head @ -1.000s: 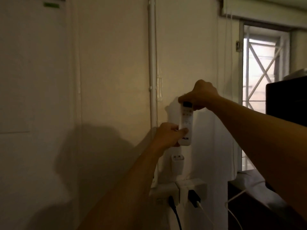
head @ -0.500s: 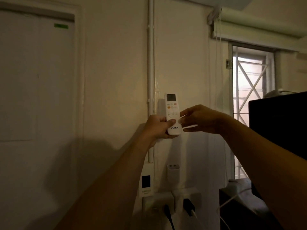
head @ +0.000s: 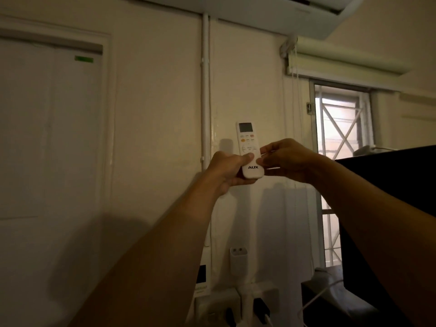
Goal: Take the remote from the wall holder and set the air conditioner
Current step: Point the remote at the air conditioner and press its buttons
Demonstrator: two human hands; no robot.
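— So where's the remote (head: 249, 149)?
— Upright before the wall, out of the holder (head: 238, 260) below. Left hand (head: 227, 168) wrapped round its lower end, thumb on the buttons.
— And the right hand (head: 286, 159)?
— Fingers curled, touching its right edge, under the air conditioner (head: 306, 13).

Two bare forearms, no sleeves, left grip (head: 226, 167), right grip (head: 286, 160)

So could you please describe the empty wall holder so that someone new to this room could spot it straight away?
Start at the white vertical pipe running down the wall and follow it toward the sockets at the bottom. Just right of the pipe and just above those sockets hangs the wall holder, a small white open-topped pocket. Unlike the sockets it has no plug in it, and two small dark holes mark its back plate.
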